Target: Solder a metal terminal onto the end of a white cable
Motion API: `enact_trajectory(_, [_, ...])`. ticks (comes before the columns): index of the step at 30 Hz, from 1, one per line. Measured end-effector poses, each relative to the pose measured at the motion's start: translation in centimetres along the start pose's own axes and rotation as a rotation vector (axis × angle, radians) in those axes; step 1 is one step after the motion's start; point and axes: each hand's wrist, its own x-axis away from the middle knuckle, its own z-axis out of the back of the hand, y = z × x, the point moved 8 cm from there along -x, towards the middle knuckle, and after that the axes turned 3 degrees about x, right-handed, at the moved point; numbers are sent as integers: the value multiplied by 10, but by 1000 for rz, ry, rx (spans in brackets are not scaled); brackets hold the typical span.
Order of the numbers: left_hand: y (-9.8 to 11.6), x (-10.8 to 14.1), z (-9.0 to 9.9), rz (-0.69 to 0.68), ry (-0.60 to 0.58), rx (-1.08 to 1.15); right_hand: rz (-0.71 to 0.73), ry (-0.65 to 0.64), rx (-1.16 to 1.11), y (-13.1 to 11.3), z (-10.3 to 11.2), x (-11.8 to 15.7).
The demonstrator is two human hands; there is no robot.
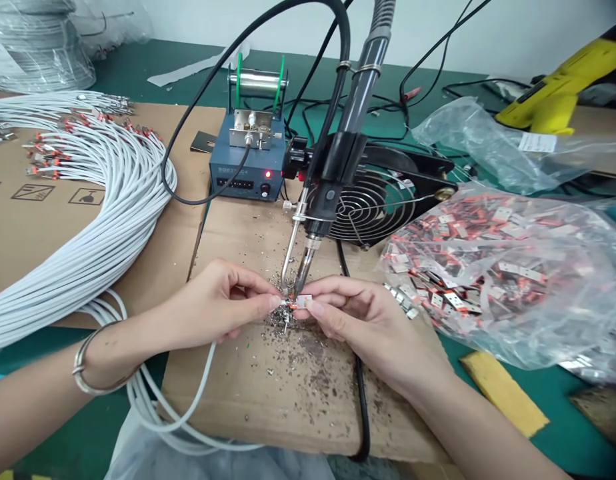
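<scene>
Left hand point(223, 303) pinching cable point(208, 367), right hand point(373, 320) pinching connector point(304, 302), both parts sitting at iron point(341, 160) tip, debris point(313, 380) littering cardboard point(223, 393), connector bag point(548, 300) lying right, cable bundle point(113, 220) lying left

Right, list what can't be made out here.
All in the head view:
White cable: stretch inside the left hand, hidden by that hand.
Connector: gripped end, covered by the right hand.
Yellow tool: cut off by the right edge.
White label: print too small to read.
</scene>
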Motion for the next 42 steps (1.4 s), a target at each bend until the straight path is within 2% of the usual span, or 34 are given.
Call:
enact_trajectory(7, [-1, 1, 0, 11, -7, 4, -4, -40, -9, 1, 0, 0])
enact_trajectory(14, [-2, -3, 1, 36, 22, -21, -28, 37, 37, 2, 2, -1])
enact_trajectory(20, [-4, -2, 1, 41, 26, -46, -10, 20, 38, 1, 1, 0])
enact_trajectory(27, [-3, 1, 3, -49, 84, -159, -6, 5, 54, 1, -2, 0])
enact_trajectory(33, [7, 2, 5, -201, 121, -310, -7, 18, 81, 1, -1, 0])
enact_trajectory(42, [12, 5, 4, -204, 112, -316, -1, -8, 38, -2, -1, 1])
